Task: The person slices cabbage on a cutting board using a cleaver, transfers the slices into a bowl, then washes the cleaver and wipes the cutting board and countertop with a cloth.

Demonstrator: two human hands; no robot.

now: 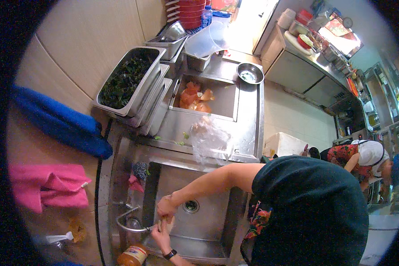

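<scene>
Both hands meet above the left part of a steel sink basin [206, 199], beside the tip of a curved metal faucet [133, 229]. My right hand [166, 207] comes in from the upper side, fingers bent down against the other hand. My left hand [161, 233], with a dark watch on its wrist, lies just below it. Something pale shows between the hands; whether it is a held thing or fingers cannot be told. The drain [191, 206] lies right of them. A jar with an orange lid or contents [133, 255] stands near the left wrist.
Stacked steel pans [153, 109] hold dark leafy greens [126, 79]. Orange plastic bags [196, 99] lie in the second basin, a clear bag [211, 139] on its edge. A steel bowl [250, 73] sits beyond. Blue [63, 119] and pink [53, 186] towels are at left. A co-worker [362, 156] bends at right.
</scene>
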